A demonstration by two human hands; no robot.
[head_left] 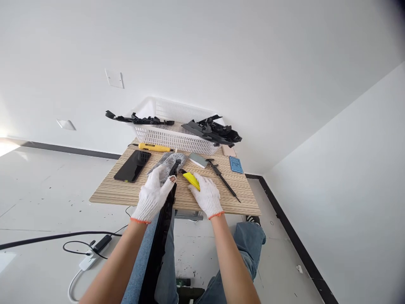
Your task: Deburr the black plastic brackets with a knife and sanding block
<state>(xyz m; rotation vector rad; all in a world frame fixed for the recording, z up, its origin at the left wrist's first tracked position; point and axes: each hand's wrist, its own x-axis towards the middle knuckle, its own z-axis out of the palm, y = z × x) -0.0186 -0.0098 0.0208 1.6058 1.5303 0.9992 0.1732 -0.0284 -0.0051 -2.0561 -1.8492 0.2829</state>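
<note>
"So, starting from the left, how are the hands placed?"

"The gloved left hand (153, 192) has its fingers and thumb closed on either side of a long black strip (163, 223), close to its upper end. That end lies over the tabletop (109, 193); the rest runs down past the near edge. The right hand (207, 196), gloved too, is wrapped around a yellow tool (191, 180), probably a cutter, its dark tip towards the strip. Whether they touch, I can't tell."

"How would the strip handle?"

"Light for its length, I'd judge, and fairly stiff, though so slender a moulding could flex or twist, and its thin edges may chip. It looks smooth, so knitted fingers might slip. I'd take hold near the upper end and steady the overhanging length at 1 more point."

"And the textures, left to right?"

"A flat, glossy black phone (132, 166); then a rumpled, speckled grey cloth (172, 158), soft-looking, by the strip's upper end. Behind it stands a white basket (171, 138) with slotted plastic walls. Further right come a smooth grey block (198, 160), a slim dark caliper-like tool (225, 182) and a flat blue card (236, 164). Fine stripes, like wood grain, cover the pale tabletop."
</note>
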